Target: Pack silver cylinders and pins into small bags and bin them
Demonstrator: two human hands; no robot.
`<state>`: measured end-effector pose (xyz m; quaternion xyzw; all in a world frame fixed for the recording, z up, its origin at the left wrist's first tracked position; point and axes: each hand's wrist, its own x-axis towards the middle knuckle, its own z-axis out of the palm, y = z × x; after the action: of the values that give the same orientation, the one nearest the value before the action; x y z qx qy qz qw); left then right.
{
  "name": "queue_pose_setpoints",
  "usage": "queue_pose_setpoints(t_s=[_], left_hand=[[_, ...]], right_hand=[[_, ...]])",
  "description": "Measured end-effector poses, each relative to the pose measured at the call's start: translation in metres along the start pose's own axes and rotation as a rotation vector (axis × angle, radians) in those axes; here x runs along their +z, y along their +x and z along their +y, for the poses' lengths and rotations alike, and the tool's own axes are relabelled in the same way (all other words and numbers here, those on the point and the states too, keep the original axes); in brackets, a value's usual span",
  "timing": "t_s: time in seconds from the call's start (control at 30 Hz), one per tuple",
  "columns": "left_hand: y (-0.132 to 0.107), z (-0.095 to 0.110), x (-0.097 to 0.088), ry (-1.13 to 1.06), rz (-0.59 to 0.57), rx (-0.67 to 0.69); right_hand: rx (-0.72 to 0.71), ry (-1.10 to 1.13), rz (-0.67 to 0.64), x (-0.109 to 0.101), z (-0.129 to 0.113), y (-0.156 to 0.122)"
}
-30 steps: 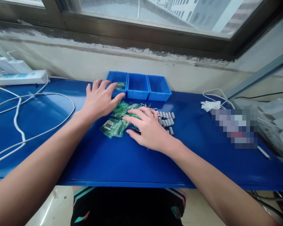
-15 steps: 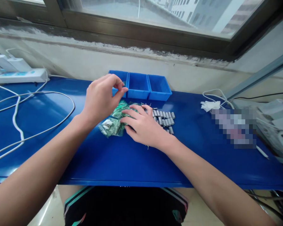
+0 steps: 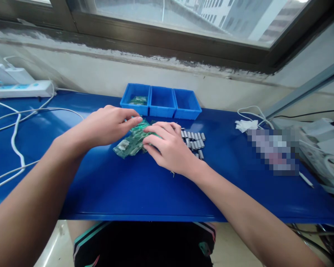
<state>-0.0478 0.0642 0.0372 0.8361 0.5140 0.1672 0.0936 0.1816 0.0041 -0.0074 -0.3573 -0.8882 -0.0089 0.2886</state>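
Translucent green plastic packets (image 3: 131,144) lie heaped on the glossy blue tabletop (image 3: 144,193), partly under the right hand (image 3: 171,146), its fingers loosely spread, and beside the left hand (image 3: 110,124), whose grip I cannot tell, with small grey cylinders (image 3: 193,145) rightward and three blue plastic bins (image 3: 161,112) behind.

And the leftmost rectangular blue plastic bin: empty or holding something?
Holding something: green plastic packets show inside that blue bin, below its rim.

Packets (image 3: 132,142) before bins (image 3: 163,112), cylinders (image 3: 195,144) right of packets, cable (image 3: 13,139) far left
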Motion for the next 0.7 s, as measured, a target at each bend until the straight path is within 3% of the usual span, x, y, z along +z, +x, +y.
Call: queue_pose_setpoints(t_s=[0.13, 0.2, 0.33, 0.5, 0.7], left_hand=[[-0.002, -0.006, -0.007, -0.097, -0.245, -0.092], [-0.002, -0.003, -0.007, -0.198, -0.279, -0.098], [-0.005, 0.003, -0.007, -0.314, -0.226, -0.081], [-0.008, 0.015, -0.008, -0.47, -0.168, 0.096], [-0.007, 0.041, 0.011, -0.686, -0.116, 0.131]], right_hand=[[0.085, 0.201, 0.206, -0.002, 0.0, 0.0], [0.155, 0.285, 0.294, -0.004, 0.002, 0.0], [0.281, 0.458, 0.375, -0.008, 0.007, 0.0], [0.36, 0.547, 0.405, -0.008, 0.012, -0.001], [0.392, 0.574, 0.474, -0.01, 0.009, 0.001]])
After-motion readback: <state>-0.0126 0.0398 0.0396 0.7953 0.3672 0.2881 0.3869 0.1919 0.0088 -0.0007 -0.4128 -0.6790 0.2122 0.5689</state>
